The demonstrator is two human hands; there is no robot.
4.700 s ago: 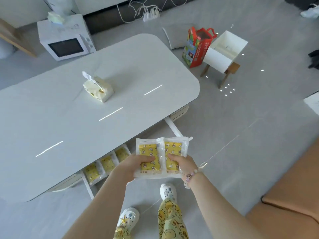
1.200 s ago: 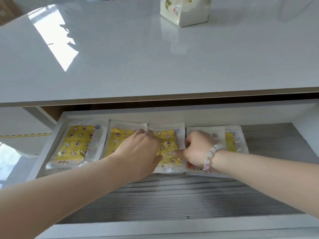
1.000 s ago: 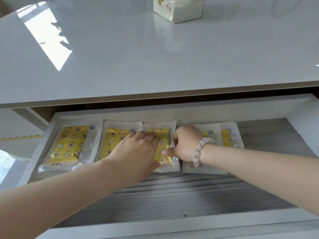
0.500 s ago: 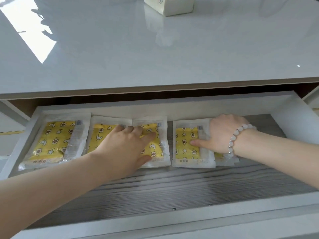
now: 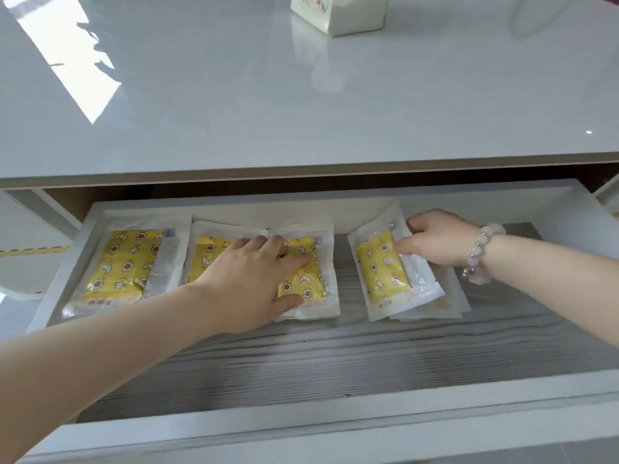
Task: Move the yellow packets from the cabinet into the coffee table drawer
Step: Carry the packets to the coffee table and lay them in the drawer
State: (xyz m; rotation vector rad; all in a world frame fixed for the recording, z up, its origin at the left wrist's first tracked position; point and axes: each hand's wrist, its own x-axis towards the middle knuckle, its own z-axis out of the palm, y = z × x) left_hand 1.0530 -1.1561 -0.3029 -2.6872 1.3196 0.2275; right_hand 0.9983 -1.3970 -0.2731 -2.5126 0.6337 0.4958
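The yellow packets lie in the open coffee table drawer (image 5: pixel 335 360), in a row along its back wall. The left hand (image 5: pixel 248 279) lies flat with straight fingers. Its palm covers the second packet (image 5: pixel 204 256) and its fingertips press the third packet (image 5: pixel 306 283), on the side toward the right hand. Out past the left hand's little-finger side sits the end packet (image 5: pixel 124 266), untouched.

The right hand (image 5: pixel 432 242), with a bead bracelet (image 5: pixel 482 249) at the wrist, has its fingers curled on the top corner of the tilted packet (image 5: pixel 382 272), pinching it. Below that wrist a lower packet (image 5: pixel 438 304) shows, half hidden under the tilted one.

I judge this to be the placing and tidying step. The next move calls for the right hand to draw the tilted packet clear of the lower one, square it to the row and lay it flat, perhaps in the gap between the two hands. Whether more packets wait in the cabinet I cannot tell.

Beyond both hands is the white table top (image 5: pixel 301 112), with a tissue pack (image 5: pixel 338 15) at its far side.
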